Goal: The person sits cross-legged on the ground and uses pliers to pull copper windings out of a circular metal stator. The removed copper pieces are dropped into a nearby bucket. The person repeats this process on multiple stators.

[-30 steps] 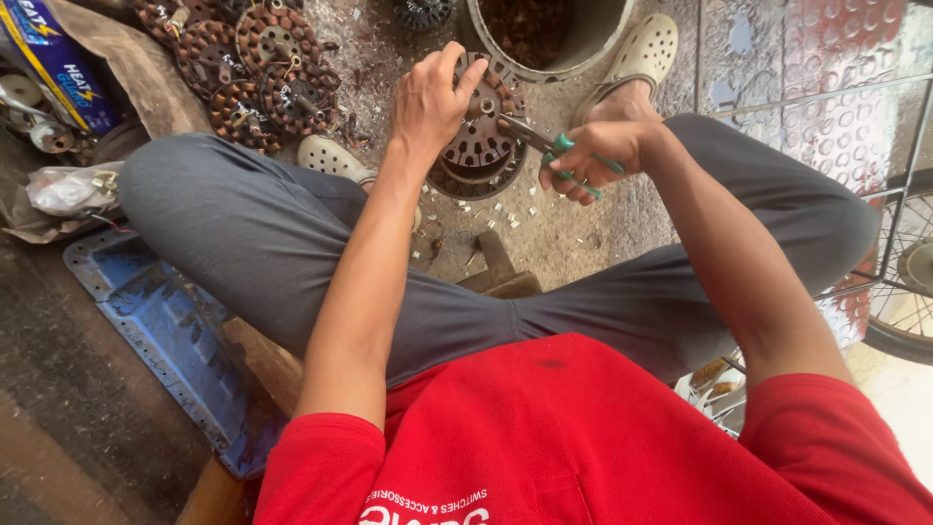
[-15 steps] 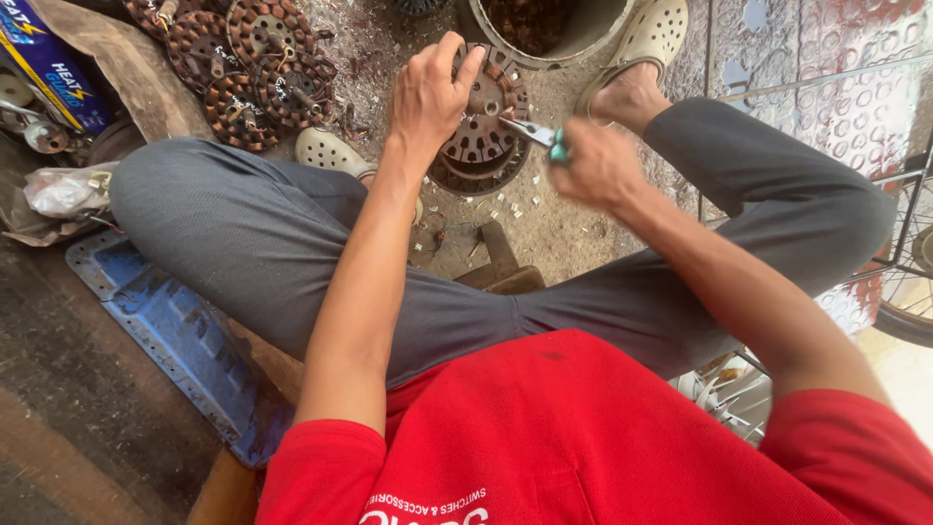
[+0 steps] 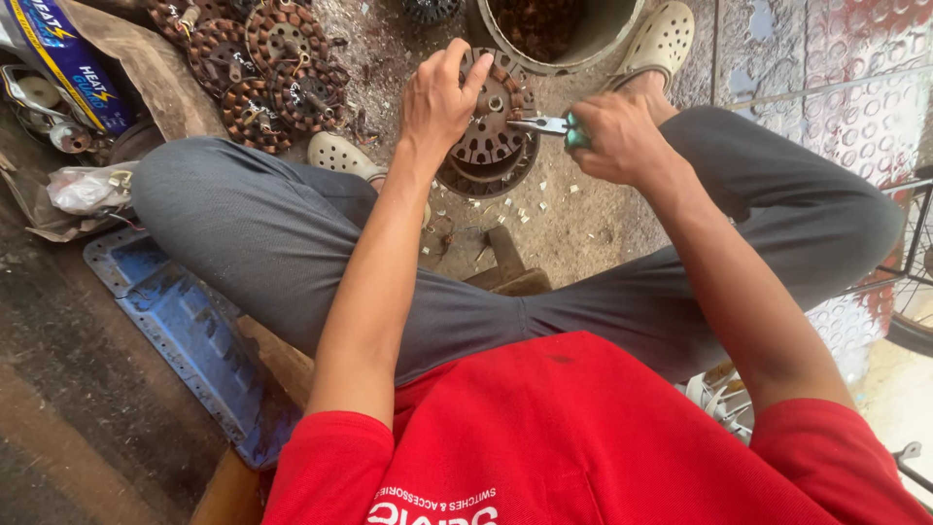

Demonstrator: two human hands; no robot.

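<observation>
A rusty round motor core (image 3: 491, 126) is held tilted on edge by the closed left hand (image 3: 439, 97). Green-handled pliers (image 3: 549, 124) are gripped in the right hand (image 3: 617, 136). Their long axis lies level, with the tips pointed left at the core's centre.

Floor repair workshop, rusty stators (image 3: 262, 63), bucket (image 3: 559, 39)

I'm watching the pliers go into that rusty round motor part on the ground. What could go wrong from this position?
The left hand steadies the round slotted part right beside the pliers in the right hand; a slip could likely jab the left fingers.

The part is tilted on another ring, so it might shift under force.

Small cut bits litter the ground near the sandalled feet; more may fly.
</observation>
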